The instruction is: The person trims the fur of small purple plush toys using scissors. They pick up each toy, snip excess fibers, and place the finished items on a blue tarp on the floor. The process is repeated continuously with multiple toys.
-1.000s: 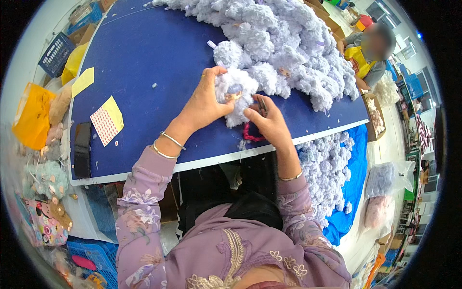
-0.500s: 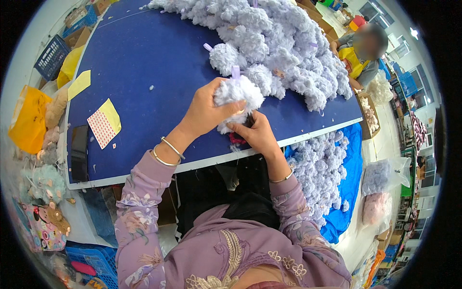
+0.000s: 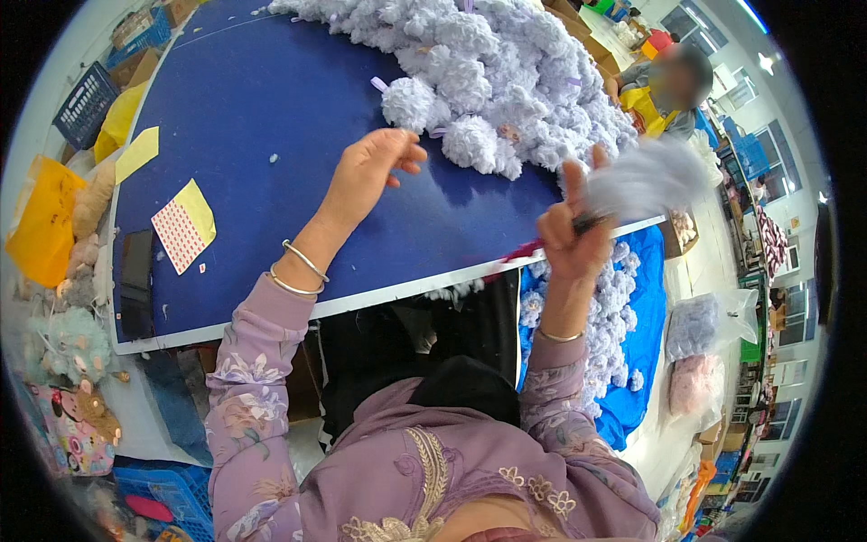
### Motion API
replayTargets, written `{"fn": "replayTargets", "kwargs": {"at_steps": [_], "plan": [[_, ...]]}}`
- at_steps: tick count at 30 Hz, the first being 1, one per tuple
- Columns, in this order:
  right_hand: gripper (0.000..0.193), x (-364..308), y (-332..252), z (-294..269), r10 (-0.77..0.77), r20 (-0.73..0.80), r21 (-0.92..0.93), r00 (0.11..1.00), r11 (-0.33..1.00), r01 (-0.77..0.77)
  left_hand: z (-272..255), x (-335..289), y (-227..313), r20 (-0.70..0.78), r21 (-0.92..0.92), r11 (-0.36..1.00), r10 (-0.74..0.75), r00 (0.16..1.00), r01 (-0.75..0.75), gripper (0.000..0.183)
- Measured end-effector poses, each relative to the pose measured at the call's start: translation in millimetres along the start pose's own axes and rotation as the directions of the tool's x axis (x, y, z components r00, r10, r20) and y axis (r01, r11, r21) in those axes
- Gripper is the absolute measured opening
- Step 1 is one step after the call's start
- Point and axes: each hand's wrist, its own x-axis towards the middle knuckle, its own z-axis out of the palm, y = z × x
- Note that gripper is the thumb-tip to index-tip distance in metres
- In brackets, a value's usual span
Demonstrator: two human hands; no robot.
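Observation:
My left hand [image 3: 370,172] hovers over the blue tabletop, its fingers loosely curled, slightly apart and holding nothing. At the table's right front edge, my right hand [image 3: 576,235] has some fingers raised. It keeps a small dark tool [image 3: 587,222] against the palm, and a magenta strip [image 3: 524,251] trails from it. Motion blur hides the tool's exact kind. Just beyond those fingers is a pale lavender fluffy ball [image 3: 648,181], strongly smeared; whether the hand still touches it cannot be made out. Similar plush balls, some with ribbon loops, form a large pile [image 3: 470,81] at the far side.
More fluffy balls lie on a blue sheet [image 3: 646,316] below the table's right edge. On the left of the blue table [image 3: 271,226] are a sticker sheet [image 3: 185,226] and a dark phone-like slab [image 3: 136,285]. A co-worker [image 3: 664,95] is at the far right.
The fluffy ball that both hands held has moved right and is blurred. My right hand has swung right with the dark tool; my left hand has let go and moved slightly left.

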Motion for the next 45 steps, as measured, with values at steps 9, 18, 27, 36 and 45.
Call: {"fn": "replayTargets", "kwargs": {"at_steps": [9, 18, 27, 36, 45], "plan": [[0.056, 76.7, 53.4, -61.2, -0.041, 0.13, -0.983, 0.991, 0.126, 0.134, 36.3, -29.2, 6.8, 0.773, 0.371, 0.906, -0.422, 0.473, 0.202, 0.04], [0.049, 69.1, 75.1, -49.5, 0.081, 0.141, -0.989, 0.987, 0.054, 0.136, 24.6, -6.9, -17.2, 0.064, 0.192, 0.981, 0.021, 0.998, -0.033, 0.036], [0.033, 16.0, 56.8, 1.9, 0.544, -0.043, -0.508, 0.838, 0.71, -0.487, 25.7, -10.9, -5.0, 0.036, -0.018, 0.983, 0.183, 0.983, -0.182, 0.055], [0.023, 5.3, 69.4, 11.5, 0.201, 0.122, -0.611, 0.972, 0.787, -0.086, 19.7, -7.8, 1.1, 0.051, -0.273, 0.961, 0.045, 0.998, -0.03, 0.023], [0.014, -1.1, 61.4, 32.3, 0.073, -0.029, -0.529, 0.997, 0.845, -0.077, 18.1, -7.6, 6.3, 0.069, -0.334, 0.928, -0.147, 0.987, 0.162, 0.03]]}}
